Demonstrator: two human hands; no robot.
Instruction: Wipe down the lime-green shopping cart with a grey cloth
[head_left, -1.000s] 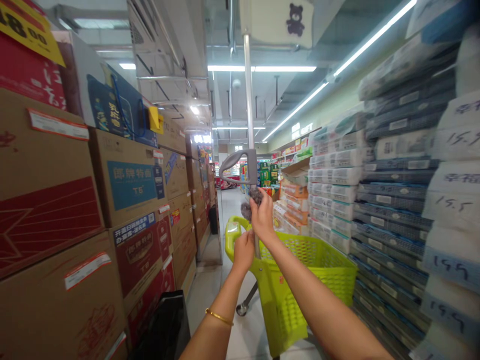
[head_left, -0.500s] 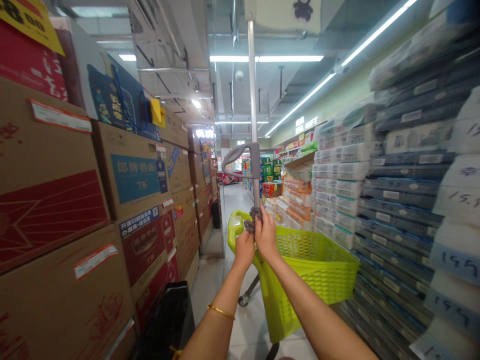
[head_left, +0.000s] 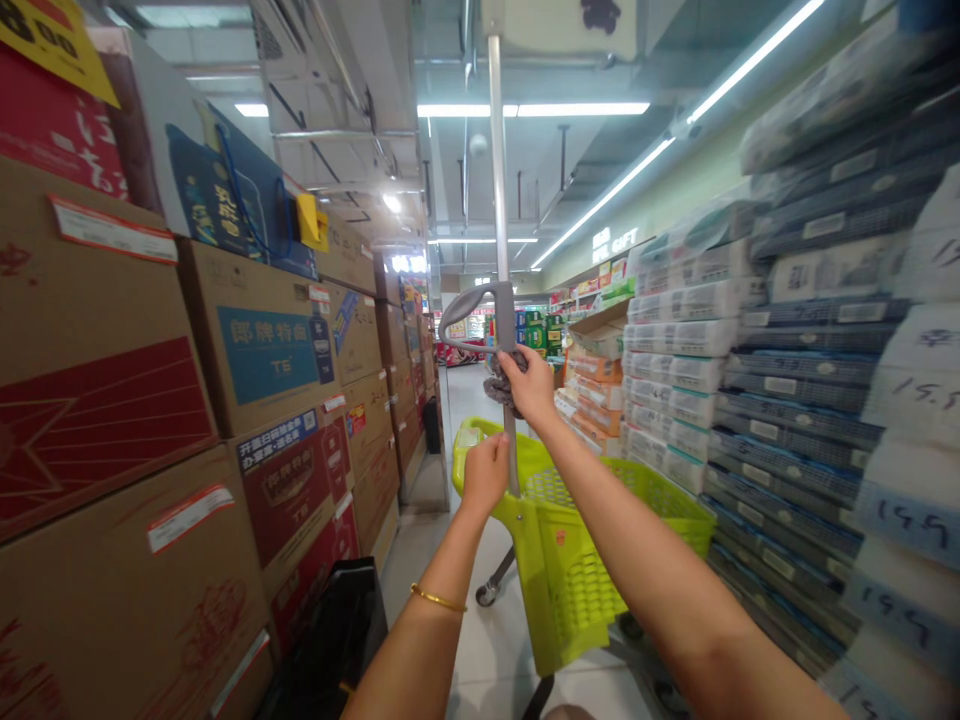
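A yellow-green shopping cart (head_left: 577, 570) stands in front of me, with a metal pole (head_left: 499, 160) rising from its near left corner. My right hand (head_left: 531, 385) is closed on a dark grey cloth (head_left: 497, 390), which wraps around the pole just below the grey loop handle (head_left: 469, 315). Lower down, near the basket rim, my left hand (head_left: 486, 475) is closed at the pole, its thumb against it. The fingers of that hand are partly hidden. A gold bracelet (head_left: 437, 598) circles my left wrist.
Stacked cardboard boxes (head_left: 270, 365) line the left side, with a black bin-like object (head_left: 337, 620) at their foot. Packs of tissue paper (head_left: 679, 345) are piled high on the right, close to the cart. A tiled aisle (head_left: 469, 395) runs ahead between shelves.
My right hand has moved up the pole with the cloth, to just under the loop handle. My left hand has come off the cloth and stays low at the pole.
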